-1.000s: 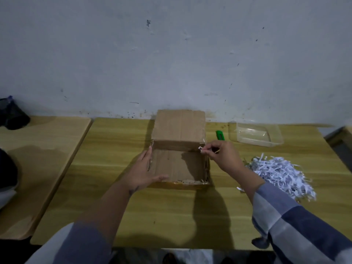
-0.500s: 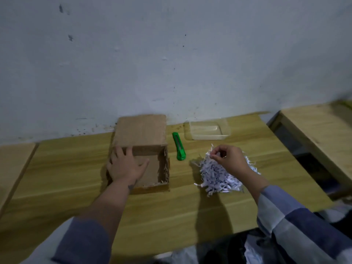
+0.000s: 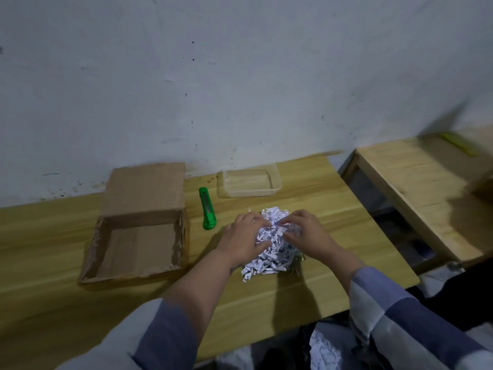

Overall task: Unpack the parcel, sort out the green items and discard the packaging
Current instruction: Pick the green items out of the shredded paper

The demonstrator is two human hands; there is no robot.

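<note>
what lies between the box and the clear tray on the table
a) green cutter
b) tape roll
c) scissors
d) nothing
a: the green cutter lies on the table between the open box and the clear tray, apart from both.

The person is wearing a shirt with broad blue and pale grey, seemingly checked, sleeves pushed up the forearms.
</note>
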